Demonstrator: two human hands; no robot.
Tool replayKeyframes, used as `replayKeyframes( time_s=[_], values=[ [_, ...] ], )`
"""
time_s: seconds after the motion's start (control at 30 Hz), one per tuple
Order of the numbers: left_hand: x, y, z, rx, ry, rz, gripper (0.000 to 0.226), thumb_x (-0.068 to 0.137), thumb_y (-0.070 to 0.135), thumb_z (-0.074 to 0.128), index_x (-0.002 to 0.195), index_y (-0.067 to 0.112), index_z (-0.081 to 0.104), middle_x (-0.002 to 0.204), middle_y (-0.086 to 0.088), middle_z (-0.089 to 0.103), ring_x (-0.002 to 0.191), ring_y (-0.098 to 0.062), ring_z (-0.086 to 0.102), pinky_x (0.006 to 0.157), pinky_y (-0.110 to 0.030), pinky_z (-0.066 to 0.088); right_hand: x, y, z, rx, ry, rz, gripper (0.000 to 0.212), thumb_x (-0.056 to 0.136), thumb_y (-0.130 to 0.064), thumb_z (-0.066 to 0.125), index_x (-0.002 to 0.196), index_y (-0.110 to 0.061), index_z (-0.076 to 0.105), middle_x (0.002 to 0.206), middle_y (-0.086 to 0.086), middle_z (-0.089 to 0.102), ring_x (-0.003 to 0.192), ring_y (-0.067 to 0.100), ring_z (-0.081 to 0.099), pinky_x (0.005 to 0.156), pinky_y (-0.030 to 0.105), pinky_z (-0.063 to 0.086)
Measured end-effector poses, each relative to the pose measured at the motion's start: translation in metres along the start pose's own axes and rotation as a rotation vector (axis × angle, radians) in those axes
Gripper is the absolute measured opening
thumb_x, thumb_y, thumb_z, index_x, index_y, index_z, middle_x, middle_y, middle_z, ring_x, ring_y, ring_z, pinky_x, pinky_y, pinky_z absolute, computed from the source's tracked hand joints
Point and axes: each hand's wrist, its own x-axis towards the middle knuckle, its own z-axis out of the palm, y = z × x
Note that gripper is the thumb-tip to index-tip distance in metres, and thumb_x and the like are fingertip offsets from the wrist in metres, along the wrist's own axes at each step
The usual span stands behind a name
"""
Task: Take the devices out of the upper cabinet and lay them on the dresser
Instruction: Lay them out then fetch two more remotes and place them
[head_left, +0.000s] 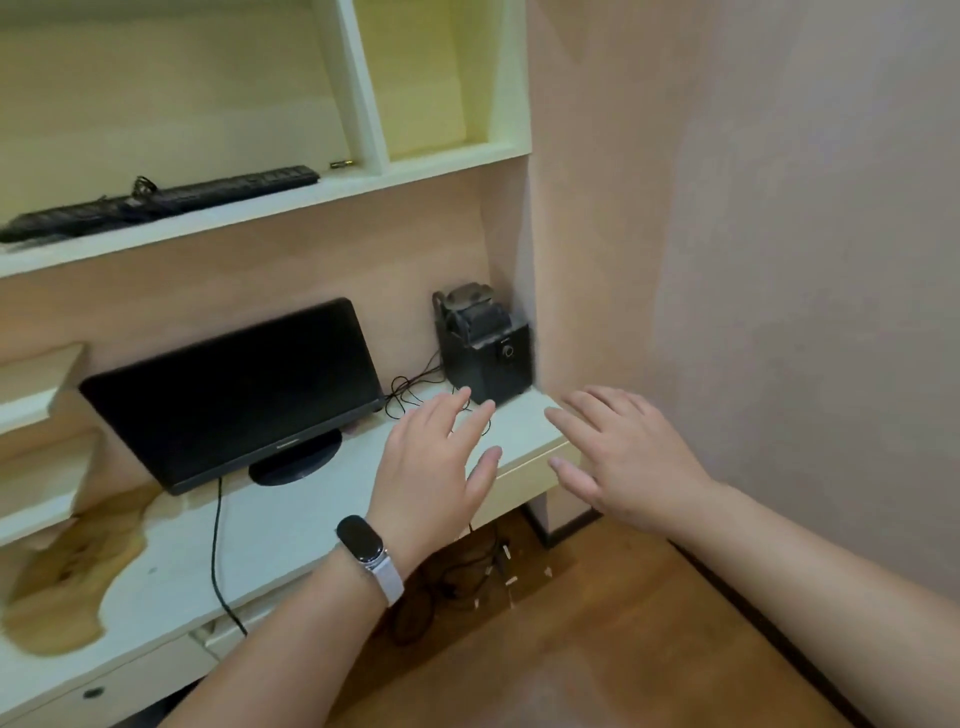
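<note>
Right now we hold both hands out over the right end of the dresser's tabletop (291, 525), palms down, and neither grips anything. Our left hand (436, 467), with a dark smartwatch (362, 540) on a pale strap at the wrist, has its fingers (475, 423) spread and released, the tips reaching to just in front of the black speaker (485, 348). Our right hand (628, 457) hovers near the tabletop's right corner, its fingers likewise loose and apart. We see the speaker standing upright in the far right corner against the wall, with some dark rounded object on its top that we cannot identify, and thin black wires (415, 389) trailing from it toward the left. Left of it stands a black monitor (234, 389) on a round base, screen dark, its cable (215, 551) running over the near edge. Up on the cabinet shelf (249, 213) at far left a black keyboard (161, 200) lies flat, and a small battery (343, 164) rests just right of it. Below the tabletop, cables and small pale bits lie on the wooden floor (597, 649).
</note>
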Motion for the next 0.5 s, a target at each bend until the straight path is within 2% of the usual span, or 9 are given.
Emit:
replayKeyframes(
  time_s=[0.13, 0.23, 0.5],
  values=[
    [0.042, -0.039, 0.019, 0.006, 0.032, -0.004, 0.052, 0.094, 0.050, 0.037, 0.139, 0.027, 0.049, 0.144, 0.000, 0.049, 0.136, -0.021, 0.040, 0.111, -0.042, 0.029, 0.061, 0.004, 0.017, -0.006, 0.015, -0.008, 0.057, 0.094, -0.054, 0.033, 0.134, -0.021, 0.056, 0.136, 0.005, 0.058, 0.126, 0.028, 0.052, 0.105, 0.044, 0.040],
    [0.077, -0.075, 0.037, -0.022, 0.052, 0.003, 0.051, 0.094, 0.048, 0.041, 0.140, 0.028, 0.047, 0.148, 0.001, 0.045, 0.140, -0.019, 0.035, 0.114, -0.042, 0.023, 0.109, 0.009, 0.031, -0.034, 0.062, -0.008, 0.055, 0.093, -0.052, 0.036, 0.132, -0.020, 0.058, 0.133, 0.007, 0.060, 0.123, 0.030, 0.053, 0.101, 0.044, 0.043],
    [0.188, -0.171, 0.058, -0.090, 0.208, 0.041, 0.047, 0.091, 0.041, 0.052, 0.133, 0.022, 0.056, 0.141, -0.005, 0.052, 0.135, -0.024, 0.042, 0.110, -0.044, 0.030, 0.255, 0.019, 0.045, -0.099, 0.191, -0.009, 0.055, 0.090, -0.050, 0.042, 0.126, -0.014, 0.061, 0.126, 0.009, 0.062, 0.117, 0.032, 0.055, 0.090, 0.041, 0.044]
  ],
)
